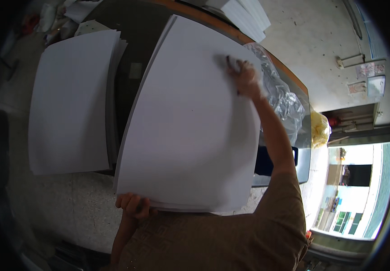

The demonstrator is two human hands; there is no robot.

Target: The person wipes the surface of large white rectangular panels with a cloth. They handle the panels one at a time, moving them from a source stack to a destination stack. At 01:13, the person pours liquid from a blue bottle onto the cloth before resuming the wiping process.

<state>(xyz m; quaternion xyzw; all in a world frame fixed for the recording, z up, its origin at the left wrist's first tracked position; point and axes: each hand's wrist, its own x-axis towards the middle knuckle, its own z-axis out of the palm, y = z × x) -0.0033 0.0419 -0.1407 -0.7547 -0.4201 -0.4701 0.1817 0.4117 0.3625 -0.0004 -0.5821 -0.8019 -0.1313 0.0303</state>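
Note:
A stack of large white sheets (pixel 190 108) lies in front of me, its near edge against my body. My left hand (pixel 134 205) is closed round the stack's near left corner, fingers curled on top. My right arm reaches over the sheets toward their far right part. There my right hand (pixel 247 79) is at the top sheet and smeared by motion. Thin dark marks show at its fingertips, but whether it holds something cannot be made out. To the left lies a second stack of white sheets (pixel 70 104), its edges uneven.
Both stacks rest on a dark table (pixel 134 54) with a wooden edge. Crumpled clear plastic (pixel 285 106) lies along the right side, near a dark blue flat object (pixel 263 161). White blocks (pixel 244 18) stand beyond the far edge. A yellow bag (pixel 320 128) is at the right.

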